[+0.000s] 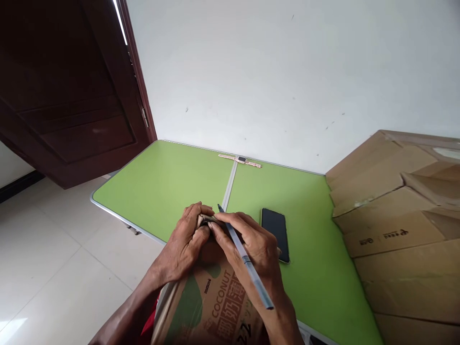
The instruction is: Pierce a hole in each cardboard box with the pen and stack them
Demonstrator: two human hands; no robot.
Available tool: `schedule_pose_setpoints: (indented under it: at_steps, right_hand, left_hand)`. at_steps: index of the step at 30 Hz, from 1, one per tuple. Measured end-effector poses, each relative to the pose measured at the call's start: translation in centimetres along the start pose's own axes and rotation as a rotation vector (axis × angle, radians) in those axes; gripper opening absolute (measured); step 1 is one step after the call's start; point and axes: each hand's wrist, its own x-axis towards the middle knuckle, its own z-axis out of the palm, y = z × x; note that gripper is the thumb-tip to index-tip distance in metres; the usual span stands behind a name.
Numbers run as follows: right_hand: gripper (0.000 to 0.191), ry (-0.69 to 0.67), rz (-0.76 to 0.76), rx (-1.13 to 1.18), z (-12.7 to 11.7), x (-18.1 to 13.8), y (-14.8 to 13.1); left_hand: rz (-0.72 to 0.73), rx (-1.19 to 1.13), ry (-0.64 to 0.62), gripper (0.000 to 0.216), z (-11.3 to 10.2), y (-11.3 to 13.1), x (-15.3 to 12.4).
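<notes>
My left hand (185, 244) and my right hand (251, 244) meet at the far edge of a printed cardboard piece (212, 302) marked COCONUT, which lies over the near side of the green table (161, 182). Both hands pinch and press a folded bit of that cardboard (208, 220) between thumbs and fingers. My right hand also carries a grey pen (247, 263) across its back, tip pointing away from me. A black phone (275, 233) lies face up just right of my right hand.
A wristwatch (240, 160) lies flat at the table's far edge by the white wall. Stacked brown cardboard boxes (398, 215) stand against the table's right side. A dark wooden door (68, 91) hangs open at the left over pale floor tiles.
</notes>
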Motion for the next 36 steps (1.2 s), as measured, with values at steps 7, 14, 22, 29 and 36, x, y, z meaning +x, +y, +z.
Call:
schedule_pose_setpoints:
  at_steps: [7, 14, 22, 29, 36]
  right_hand:
    - [0.012, 0.055, -0.148, -0.098, 0.4, 0.1, 0.2]
    - [0.015, 0.140, 0.221, 0.412, -1.6, -0.8, -0.4]
    - [0.023, 0.110, 0.252, 0.731, -1.0, -2.4, -0.4]
    - [0.009, 0.069, 0.295, 0.734, -0.5, -2.5, -0.9]
    - [0.005, 0.015, 0.234, 0.576, -0.7, -2.6, -0.7]
  left_hand:
    - [0.000, 0.025, -0.031, 0.022, -0.2, 0.4, 0.1]
    - [0.095, -0.006, -0.167, 0.065, -1.5, -1.7, -0.5]
    - [0.097, -0.004, -0.161, 0.065, -1.3, -1.9, -0.5]
    - [0.046, -0.006, -0.135, 0.061, -1.1, -1.5, -0.6]
    - [0.033, -0.006, -0.126, 0.059, -1.1, -1.1, -0.5]
